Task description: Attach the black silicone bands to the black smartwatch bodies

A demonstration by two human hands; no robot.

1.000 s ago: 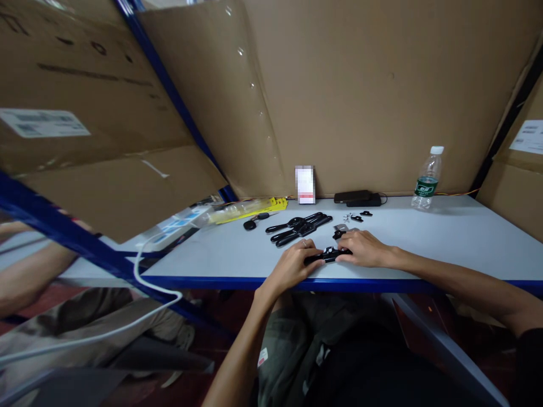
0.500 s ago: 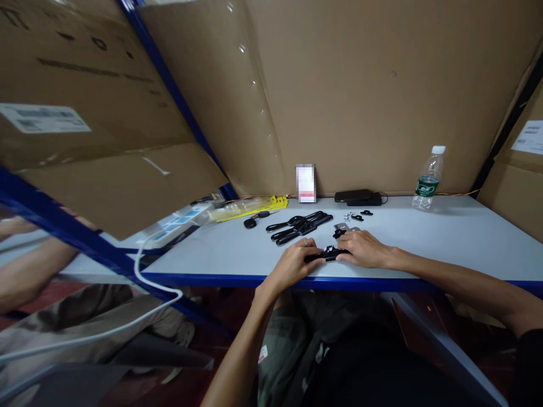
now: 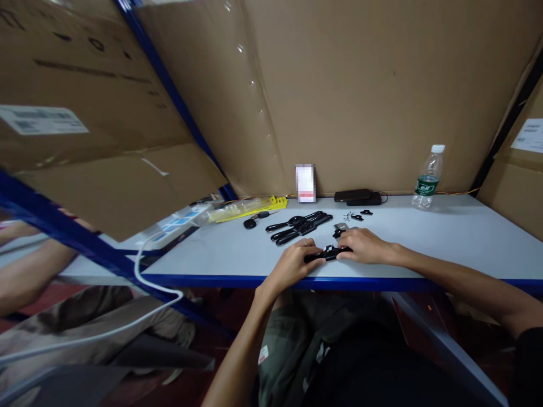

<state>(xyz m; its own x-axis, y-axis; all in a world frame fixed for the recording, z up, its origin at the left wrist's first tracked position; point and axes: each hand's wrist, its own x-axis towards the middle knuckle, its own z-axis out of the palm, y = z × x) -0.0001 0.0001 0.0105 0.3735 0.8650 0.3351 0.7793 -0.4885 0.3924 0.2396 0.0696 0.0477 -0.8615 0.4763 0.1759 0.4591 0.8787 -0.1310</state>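
Note:
Both my hands rest on the pale table (image 3: 445,237) near its blue front edge. My left hand (image 3: 292,263) grips one end of a long black plastic part (image 3: 326,254), and my right hand (image 3: 363,247) holds its other end with fingertips pressed on it. Just beyond my hands lies a pile of similar black handle-shaped parts (image 3: 299,224). Small black and metal pieces (image 3: 355,216) are scattered behind my right hand. A single black key-like part (image 3: 253,220) lies to the left of the pile.
A water bottle (image 3: 426,178) stands at the back right. A dark flat device (image 3: 357,196) and a white card (image 3: 305,183) sit against the cardboard back wall. Yellow packets (image 3: 248,207) lie at the back left. Another person's arm (image 3: 29,271) shows at far left.
My right hand has shifted slightly on the black part; otherwise both hands stay in place.

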